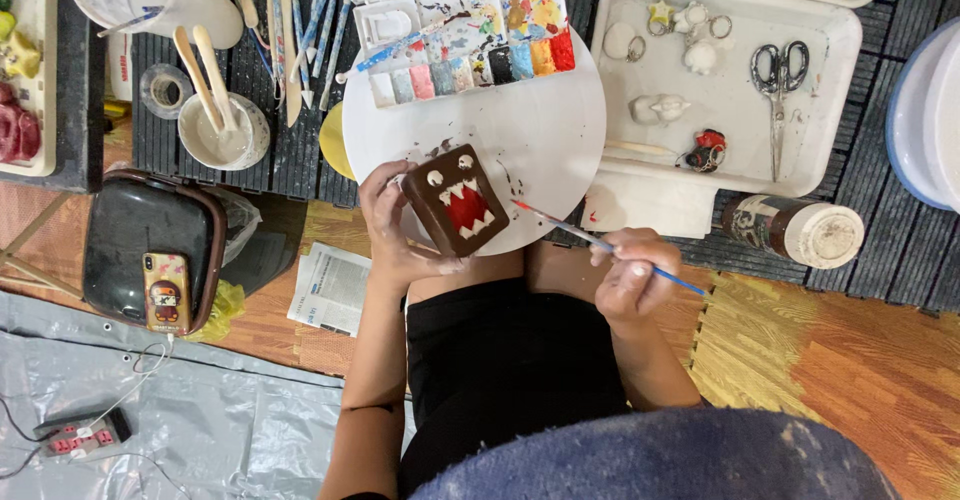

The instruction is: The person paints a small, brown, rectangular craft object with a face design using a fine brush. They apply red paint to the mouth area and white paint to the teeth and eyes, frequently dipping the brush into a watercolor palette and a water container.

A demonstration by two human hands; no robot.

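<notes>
Your left hand (392,228) grips the brown block figure (456,200) (red mouth, white teeth) over the round white board (540,130). Your right hand (632,275) pinches a thin brush (600,245), red tip just beside the figure. Paint palette (470,40) behind.

Matt painted plaster figure (459,200), glossy white plastic tray (830,110), metal scissors (779,85).

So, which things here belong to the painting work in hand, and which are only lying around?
In use:
- brown figure, held in left hand
- thin brush, in right hand
- paint palette
- round white board

Lying about:
- scissors in white tray
- unpainted white figures
- phone
- newspaper
- power strip
</notes>
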